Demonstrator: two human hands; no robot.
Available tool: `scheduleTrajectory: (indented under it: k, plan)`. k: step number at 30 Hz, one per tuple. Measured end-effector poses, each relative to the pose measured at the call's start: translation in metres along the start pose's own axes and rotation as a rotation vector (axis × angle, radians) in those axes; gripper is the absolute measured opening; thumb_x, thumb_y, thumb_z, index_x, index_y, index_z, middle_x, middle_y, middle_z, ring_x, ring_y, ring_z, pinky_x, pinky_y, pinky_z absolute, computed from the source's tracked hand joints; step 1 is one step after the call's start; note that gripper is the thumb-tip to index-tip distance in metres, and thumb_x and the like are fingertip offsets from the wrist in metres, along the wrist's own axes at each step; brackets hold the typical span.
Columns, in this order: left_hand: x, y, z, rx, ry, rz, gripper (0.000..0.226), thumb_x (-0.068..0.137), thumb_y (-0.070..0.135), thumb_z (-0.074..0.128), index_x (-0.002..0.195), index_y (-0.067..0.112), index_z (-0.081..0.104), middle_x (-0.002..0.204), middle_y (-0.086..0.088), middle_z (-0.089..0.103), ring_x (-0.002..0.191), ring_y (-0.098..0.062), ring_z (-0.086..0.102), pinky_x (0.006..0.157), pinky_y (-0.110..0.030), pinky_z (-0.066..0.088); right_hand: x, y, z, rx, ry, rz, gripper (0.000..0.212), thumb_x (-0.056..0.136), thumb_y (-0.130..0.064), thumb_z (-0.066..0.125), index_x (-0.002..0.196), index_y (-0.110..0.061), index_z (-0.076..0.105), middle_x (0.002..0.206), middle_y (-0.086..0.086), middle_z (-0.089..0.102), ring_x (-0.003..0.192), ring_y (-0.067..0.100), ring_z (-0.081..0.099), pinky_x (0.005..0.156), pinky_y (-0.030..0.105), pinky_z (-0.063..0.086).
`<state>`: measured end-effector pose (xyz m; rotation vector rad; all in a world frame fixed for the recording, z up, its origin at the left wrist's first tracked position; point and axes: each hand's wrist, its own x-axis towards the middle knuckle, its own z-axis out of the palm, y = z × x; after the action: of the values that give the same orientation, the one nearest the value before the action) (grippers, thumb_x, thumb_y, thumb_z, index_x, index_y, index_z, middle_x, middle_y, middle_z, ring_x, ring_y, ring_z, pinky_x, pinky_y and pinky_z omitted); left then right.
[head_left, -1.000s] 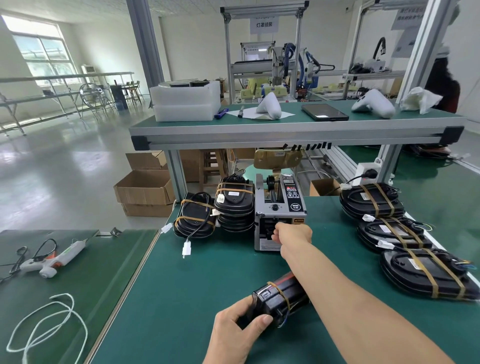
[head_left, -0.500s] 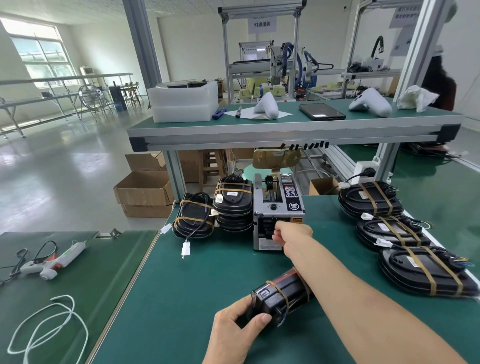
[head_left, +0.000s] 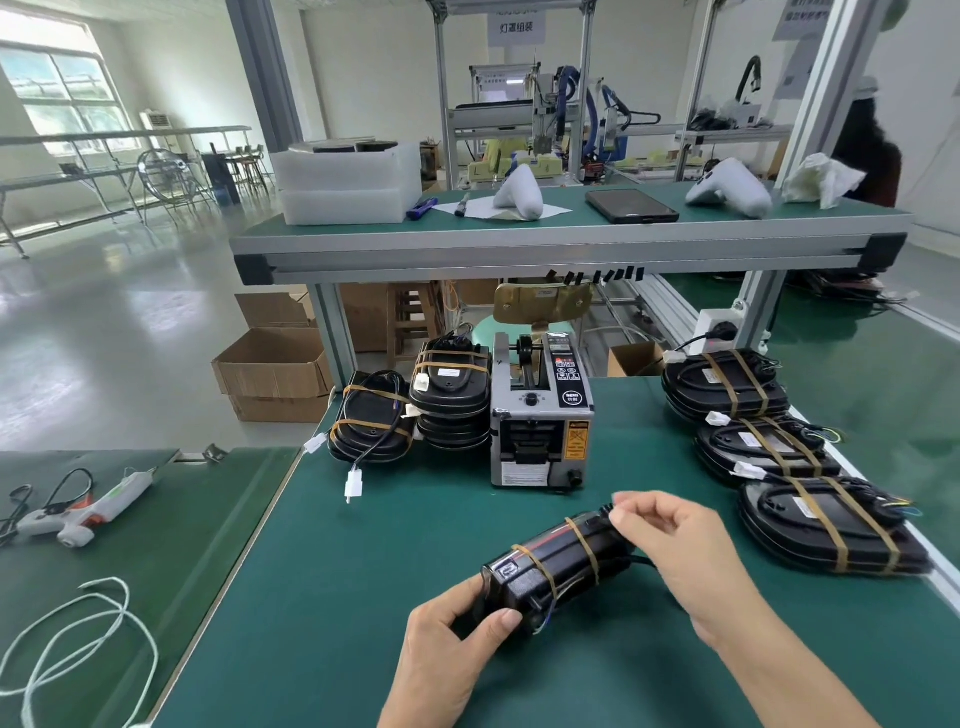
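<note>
A stack of black housings (head_left: 558, 569), bound with two brown tape bands, lies on its side on the green bench mat (head_left: 363, 597). My left hand (head_left: 452, 654) grips its near end, thumb on top. My right hand (head_left: 670, 545) is at the stack's far top corner, thumb and forefinger pinched together on what looks like a short strip of tape, hardly visible. The grey tape dispenser (head_left: 540, 431) stands just behind the stack.
Taped black bundles sit left of the dispenser (head_left: 410, 415) and in a row along the right edge (head_left: 826, 525). A glue gun (head_left: 88, 509) and white cord (head_left: 72, 644) lie on the left table. A raised shelf (head_left: 566, 239) spans overhead.
My right hand left the dispenser's outlet and came back to the far end of the stack, fingers pinched. My left hand kept its grip on the near end.
</note>
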<state>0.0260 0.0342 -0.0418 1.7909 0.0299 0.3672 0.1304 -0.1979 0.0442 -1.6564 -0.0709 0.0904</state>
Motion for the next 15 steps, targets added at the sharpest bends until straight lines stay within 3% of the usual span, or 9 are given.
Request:
scheduleTrajectory:
  k: [4,10,15]
  plan:
    - [0.0,0.0,0.0,-0.007,-0.006,-0.002,0.038,0.08,0.058,0.081,0.117,0.049,0.078,0.113,0.015,0.081,0.112,-0.002,0.073,0.096,-0.015,0.052,-0.003,0.009,0.004,0.003,0.012,0.01,0.017,0.087,-0.006,0.08,0.076,-0.02,0.079,0.105,-0.011,0.079,0.092,0.003,0.074,0.09,0.023,0.05]
    - [0.0,0.003,0.001,-0.023,0.005,0.002,0.05,0.075,0.076,0.078,0.117,0.048,0.078,0.112,0.015,0.081,0.11,0.0,0.073,0.094,-0.013,0.051,-0.001,0.012,0.01,-0.076,0.041,-0.017,0.016,0.086,-0.013,0.081,0.075,-0.025,0.079,0.108,-0.013,0.077,0.094,0.005,0.072,0.092,0.027,0.051]
    - [0.0,0.0,-0.001,-0.012,-0.019,-0.013,0.045,0.081,0.068,0.079,0.12,0.046,0.078,0.114,0.014,0.081,0.114,-0.005,0.073,0.098,-0.018,0.053,-0.002,0.012,0.013,-0.139,0.065,-0.039,0.018,0.085,-0.015,0.081,0.075,-0.03,0.078,0.109,-0.012,0.076,0.097,0.008,0.072,0.097,0.033,0.053]
